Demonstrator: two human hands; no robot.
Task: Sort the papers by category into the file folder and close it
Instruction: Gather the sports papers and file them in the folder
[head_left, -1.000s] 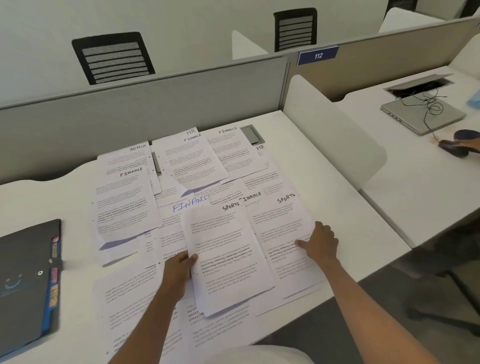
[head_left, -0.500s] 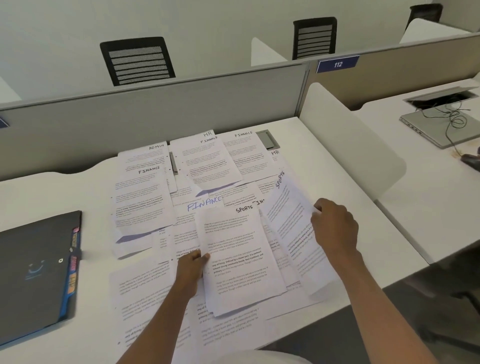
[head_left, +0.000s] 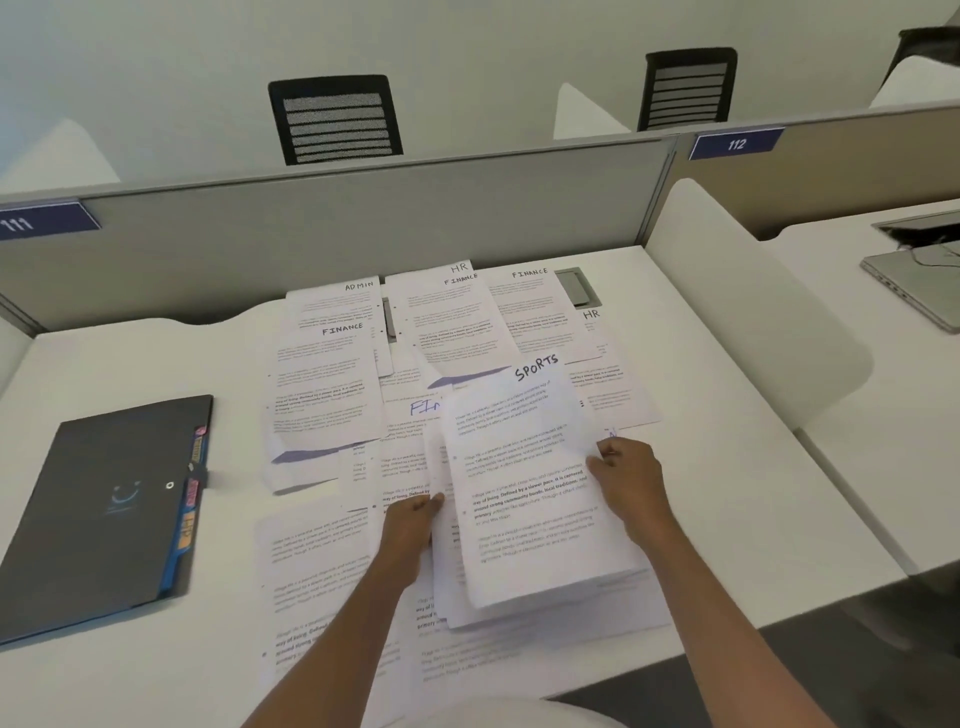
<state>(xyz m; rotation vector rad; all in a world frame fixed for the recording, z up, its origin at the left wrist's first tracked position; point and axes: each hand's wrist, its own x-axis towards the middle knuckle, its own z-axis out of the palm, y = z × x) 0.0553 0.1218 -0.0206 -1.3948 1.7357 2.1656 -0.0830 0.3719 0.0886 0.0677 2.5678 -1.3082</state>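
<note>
Many printed sheets lie spread over the white desk (head_left: 717, 415), headed ADMIN (head_left: 343, 306), FINANCE (head_left: 322, 384) and HR (head_left: 597, 338). A sheet headed SPORTS (head_left: 519, 452) lies on top of another sheet at the front middle. My right hand (head_left: 631, 478) pinches its right edge. My left hand (head_left: 410, 525) grips the left edge of the sheets under it. A dark file folder (head_left: 98, 514) with coloured tabs along its right side lies shut at the left, apart from both hands.
A grey partition (head_left: 363, 223) runs along the back of the desk. A white side divider (head_left: 753, 322) stands at the right, with a laptop (head_left: 919, 286) on the neighbouring desk. Black chairs (head_left: 335, 117) stand behind the partition. A grey cable hatch (head_left: 574, 286) peeks out among the papers.
My right hand lifted a SPORTS sheet from the right and carried it left onto the SPORTS sheet held by my left hand. The view has shifted to the left.
</note>
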